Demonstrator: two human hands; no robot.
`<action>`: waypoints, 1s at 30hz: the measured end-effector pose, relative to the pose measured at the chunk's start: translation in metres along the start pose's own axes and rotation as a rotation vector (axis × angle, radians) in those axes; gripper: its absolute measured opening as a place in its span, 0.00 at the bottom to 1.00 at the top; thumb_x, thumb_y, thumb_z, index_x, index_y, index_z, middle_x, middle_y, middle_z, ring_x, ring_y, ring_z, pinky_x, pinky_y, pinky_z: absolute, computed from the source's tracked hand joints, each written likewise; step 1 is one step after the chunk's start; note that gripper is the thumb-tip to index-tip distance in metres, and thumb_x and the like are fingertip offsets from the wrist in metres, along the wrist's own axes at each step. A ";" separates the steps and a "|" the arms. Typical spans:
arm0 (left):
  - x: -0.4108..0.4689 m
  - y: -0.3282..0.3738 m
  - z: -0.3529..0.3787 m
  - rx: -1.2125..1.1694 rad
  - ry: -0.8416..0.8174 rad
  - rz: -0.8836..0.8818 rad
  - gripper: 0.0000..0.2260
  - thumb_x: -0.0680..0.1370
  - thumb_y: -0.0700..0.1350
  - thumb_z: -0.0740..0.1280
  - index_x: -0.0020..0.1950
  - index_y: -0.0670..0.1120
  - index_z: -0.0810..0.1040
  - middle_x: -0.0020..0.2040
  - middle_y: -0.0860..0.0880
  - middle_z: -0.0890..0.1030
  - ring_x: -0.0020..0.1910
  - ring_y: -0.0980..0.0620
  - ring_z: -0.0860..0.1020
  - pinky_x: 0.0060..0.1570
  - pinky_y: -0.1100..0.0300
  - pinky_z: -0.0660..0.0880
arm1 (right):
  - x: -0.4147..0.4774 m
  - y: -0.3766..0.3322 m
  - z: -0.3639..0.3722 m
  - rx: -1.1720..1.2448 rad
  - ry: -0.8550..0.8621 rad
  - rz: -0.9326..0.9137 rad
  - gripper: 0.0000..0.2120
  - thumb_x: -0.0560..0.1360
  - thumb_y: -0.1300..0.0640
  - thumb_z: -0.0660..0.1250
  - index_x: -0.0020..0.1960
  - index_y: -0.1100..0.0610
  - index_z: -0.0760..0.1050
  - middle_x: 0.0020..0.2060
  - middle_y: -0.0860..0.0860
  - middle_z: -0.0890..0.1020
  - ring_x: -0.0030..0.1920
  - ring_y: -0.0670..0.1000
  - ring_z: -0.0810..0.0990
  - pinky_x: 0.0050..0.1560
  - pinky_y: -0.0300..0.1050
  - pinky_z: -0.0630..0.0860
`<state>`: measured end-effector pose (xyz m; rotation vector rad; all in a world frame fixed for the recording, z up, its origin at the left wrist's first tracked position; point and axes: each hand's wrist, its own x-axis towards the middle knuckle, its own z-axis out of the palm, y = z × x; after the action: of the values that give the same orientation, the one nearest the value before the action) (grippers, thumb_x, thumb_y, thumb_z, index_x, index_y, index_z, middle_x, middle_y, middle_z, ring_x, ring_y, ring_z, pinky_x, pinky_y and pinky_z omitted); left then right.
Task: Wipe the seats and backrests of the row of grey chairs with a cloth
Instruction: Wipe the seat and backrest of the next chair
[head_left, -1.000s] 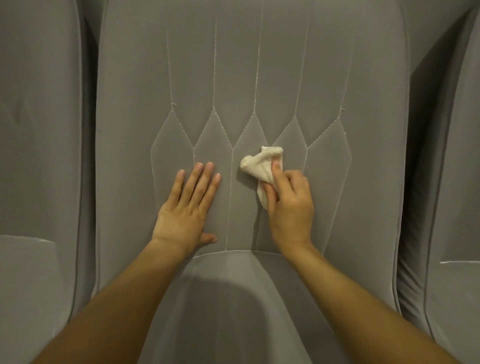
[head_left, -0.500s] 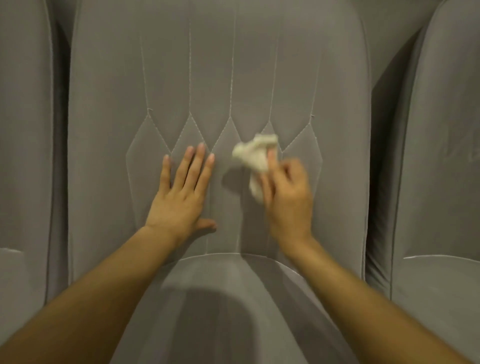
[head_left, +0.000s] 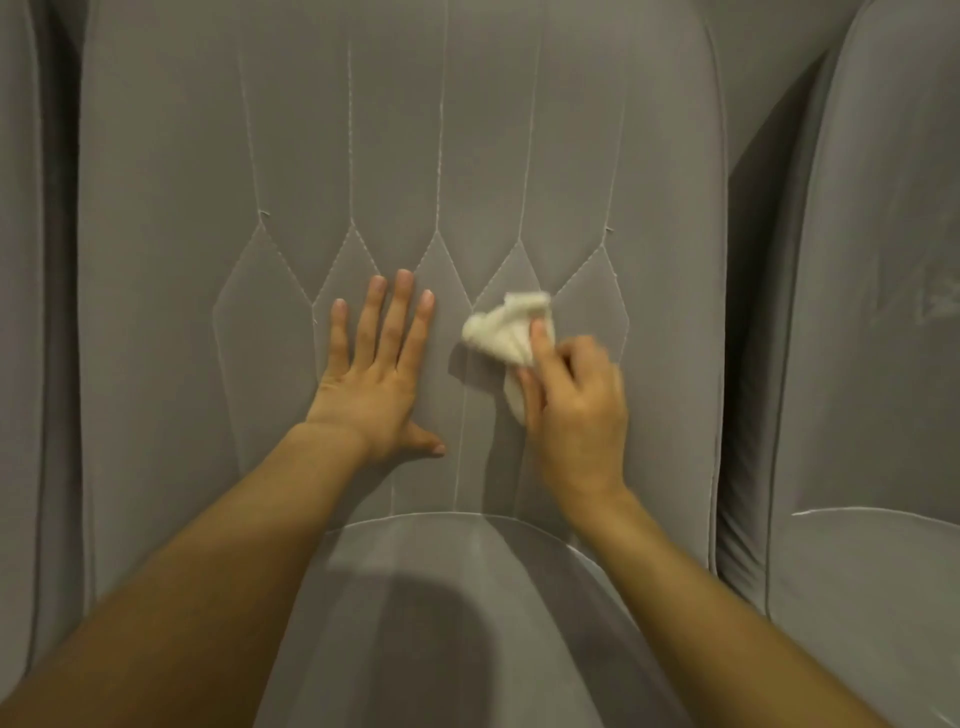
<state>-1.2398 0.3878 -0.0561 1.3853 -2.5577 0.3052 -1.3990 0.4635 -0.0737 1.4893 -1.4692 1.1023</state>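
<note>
A grey chair fills the view, its stitched backrest (head_left: 405, 156) upright in front of me and its seat (head_left: 447, 613) below. My left hand (head_left: 379, 369) lies flat on the lower backrest, fingers straight and spread. Just to its right, my right hand (head_left: 576, 410) grips a crumpled white cloth (head_left: 506, 330) and holds it against the backrest. Most of the cloth bunches out above my fingers; the rest is hidden under the hand.
A second grey chair (head_left: 883, 364) stands close on the right, and the edge of a third grey chair (head_left: 21, 364) shows on the left. Dark narrow gaps separate them. A shadow falls on the seat in front.
The view shifted, so the chair sits further left in the frame. My right hand slid the cloth a little across the lower backrest. My left hand stayed flat in the same spot.
</note>
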 end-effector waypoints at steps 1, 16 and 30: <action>-0.001 0.000 0.002 -0.004 0.001 -0.003 0.66 0.62 0.72 0.68 0.60 0.46 0.12 0.60 0.46 0.12 0.59 0.46 0.13 0.54 0.47 0.13 | 0.011 0.002 0.000 0.017 0.042 0.018 0.19 0.69 0.65 0.72 0.58 0.68 0.76 0.35 0.60 0.77 0.32 0.58 0.74 0.29 0.47 0.70; -0.007 -0.006 0.006 0.045 -0.046 0.009 0.66 0.64 0.71 0.69 0.59 0.46 0.11 0.59 0.45 0.12 0.57 0.45 0.12 0.55 0.48 0.14 | -0.022 0.010 0.001 0.151 -0.101 0.110 0.17 0.74 0.63 0.65 0.62 0.67 0.73 0.40 0.62 0.75 0.37 0.61 0.74 0.35 0.52 0.75; -0.010 -0.003 -0.011 0.054 -0.028 0.052 0.65 0.64 0.69 0.70 0.62 0.46 0.13 0.63 0.46 0.15 0.62 0.46 0.15 0.58 0.45 0.17 | -0.040 0.001 -0.013 0.239 -0.314 0.083 0.19 0.69 0.65 0.72 0.58 0.67 0.76 0.36 0.62 0.76 0.34 0.59 0.75 0.32 0.48 0.74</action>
<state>-1.2313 0.3974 -0.0478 1.3523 -2.6298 0.3688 -1.3996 0.4896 -0.1068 1.8496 -1.6680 1.1659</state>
